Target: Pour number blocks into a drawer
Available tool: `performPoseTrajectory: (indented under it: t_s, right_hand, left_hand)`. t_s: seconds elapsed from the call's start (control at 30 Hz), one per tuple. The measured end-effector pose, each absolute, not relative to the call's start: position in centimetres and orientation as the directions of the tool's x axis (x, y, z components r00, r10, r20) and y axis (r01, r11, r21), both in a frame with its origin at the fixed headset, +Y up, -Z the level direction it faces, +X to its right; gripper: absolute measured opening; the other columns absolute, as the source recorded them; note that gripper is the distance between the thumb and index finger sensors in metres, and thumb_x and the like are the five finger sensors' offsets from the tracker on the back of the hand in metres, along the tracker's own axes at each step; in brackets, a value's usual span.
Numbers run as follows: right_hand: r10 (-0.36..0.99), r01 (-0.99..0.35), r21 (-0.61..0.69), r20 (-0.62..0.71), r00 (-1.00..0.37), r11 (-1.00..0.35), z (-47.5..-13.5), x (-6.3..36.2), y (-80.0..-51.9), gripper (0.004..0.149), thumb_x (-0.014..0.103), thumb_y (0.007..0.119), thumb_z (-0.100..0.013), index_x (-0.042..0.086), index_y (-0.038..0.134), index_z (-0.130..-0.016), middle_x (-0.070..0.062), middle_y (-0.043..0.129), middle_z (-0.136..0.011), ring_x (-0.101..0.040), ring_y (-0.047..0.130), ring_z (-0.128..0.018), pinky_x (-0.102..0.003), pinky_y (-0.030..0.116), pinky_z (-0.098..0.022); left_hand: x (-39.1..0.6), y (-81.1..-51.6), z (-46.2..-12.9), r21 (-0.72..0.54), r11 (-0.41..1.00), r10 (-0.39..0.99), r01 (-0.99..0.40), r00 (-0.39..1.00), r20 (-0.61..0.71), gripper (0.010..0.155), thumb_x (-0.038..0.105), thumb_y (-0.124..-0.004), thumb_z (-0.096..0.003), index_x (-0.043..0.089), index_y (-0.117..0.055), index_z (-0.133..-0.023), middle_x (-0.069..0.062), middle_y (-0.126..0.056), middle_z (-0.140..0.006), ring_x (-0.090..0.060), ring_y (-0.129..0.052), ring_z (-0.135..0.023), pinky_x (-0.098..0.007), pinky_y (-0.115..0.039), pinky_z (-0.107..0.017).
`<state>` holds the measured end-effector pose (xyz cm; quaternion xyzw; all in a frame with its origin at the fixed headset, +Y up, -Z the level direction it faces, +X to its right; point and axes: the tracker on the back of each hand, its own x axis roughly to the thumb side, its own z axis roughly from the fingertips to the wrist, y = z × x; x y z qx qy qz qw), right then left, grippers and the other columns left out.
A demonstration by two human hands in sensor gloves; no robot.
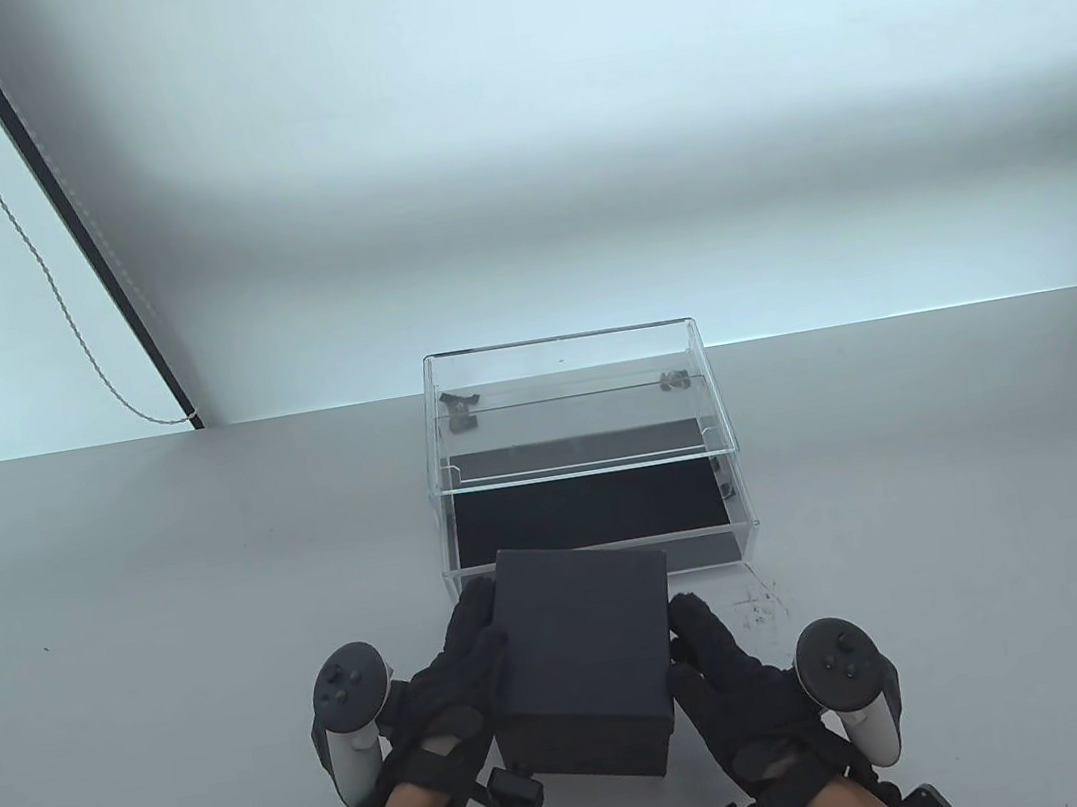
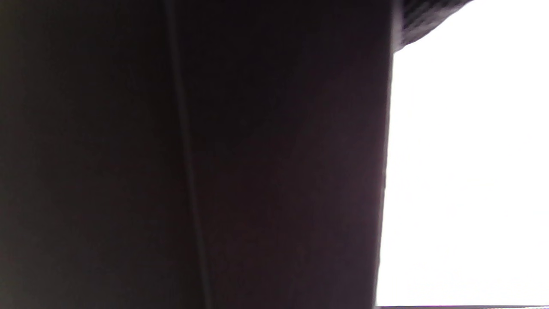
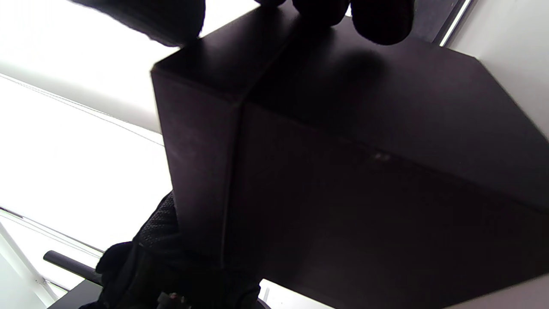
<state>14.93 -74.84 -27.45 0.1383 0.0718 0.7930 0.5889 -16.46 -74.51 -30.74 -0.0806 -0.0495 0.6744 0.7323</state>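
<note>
Two gloved hands, your left hand (image 1: pixel 463 678) and right hand (image 1: pixel 731 673), clamp the lidded matte-black cardboard box (image 1: pixel 581 655) by its sides near the grey table's (image 1: pixel 124 607) front edge; before tipping, centre it squarely over the clear acrylic drawer (image 1: pixel 596 516) pulled open just behind.

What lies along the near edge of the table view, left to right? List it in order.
Left hand in a black sensor glove → black lidded cardboard box held between both hands → right hand in a black sensor glove.
</note>
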Motion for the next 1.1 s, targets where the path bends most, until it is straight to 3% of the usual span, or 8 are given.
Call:
performPoseTrajectory:
  t_s: [0.5, 0.77, 1.0, 1.1]
  right_hand:
    - [0.924, -0.913, 0.227, 0.264, -0.277, -0.338, -26.9, 14.8, -72.7, 0.077, 0.053, 0.066, -0.046, 0.019, 0.027, -0.102, -0.016, 0.037, -0.111, -0.053, 0.05, -0.095, -0.075, 0.037, -0.066]
    - [0.872, -0.892, 0.214, 0.389, -0.296, -0.398, -26.0, 14.2, -71.1, 0.08, 0.055, 0.068, -0.045, 0.02, 0.025, -0.102, -0.015, 0.036, -0.112, -0.059, 0.044, -0.096, -0.077, 0.033, -0.065]
    - [0.846, -0.872, 0.233, 0.441, -0.301, -0.431, -25.4, 13.3, -70.6, 0.08, 0.055, 0.068, -0.045, 0.023, 0.023, -0.102, -0.01, 0.036, -0.114, -0.06, 0.035, -0.097, -0.077, 0.028, -0.065]
    - [0.84, -0.864, 0.236, 0.444, -0.311, -0.444, -25.3, 13.1, -70.6, 0.079, 0.055, 0.068, -0.045, 0.023, 0.023, -0.102, -0.008, 0.036, -0.115, -0.061, 0.033, -0.097, -0.078, 0.027, -0.065]
  left_hand:
    - [-16.2, -72.1, -29.8, -0.156, 0.045, 0.997, -0.987, 0.035, 0.068, 0.072, 0.056, -0.061, -0.0495, 0.025, -0.037, -0.11, -0.017, -0.036, -0.121, -0.046, -0.04, -0.108, -0.072, -0.03, -0.072]
    - [-16.6, -69.4, -28.8, -0.166, -0.073, 0.978, -0.983, -0.103, 0.182, 0.071, 0.054, -0.065, -0.0495, 0.027, -0.039, -0.11, -0.015, -0.035, -0.121, -0.043, -0.04, -0.109, -0.068, -0.03, -0.075]
    - [-17.5, -67.2, -28.4, -0.2, -0.141, 0.946, -0.97, -0.191, 0.262, 0.074, 0.047, -0.078, -0.0461, 0.031, -0.043, -0.109, -0.013, -0.043, -0.121, -0.04, -0.061, -0.105, -0.064, -0.049, -0.075]
    - [-17.5, -67.1, -28.4, -0.262, -0.251, 0.923, -0.932, -0.312, 0.227, 0.074, 0.042, -0.081, -0.0451, 0.032, -0.044, -0.109, -0.012, -0.046, -0.12, -0.037, -0.073, -0.1, -0.061, -0.06, -0.073]
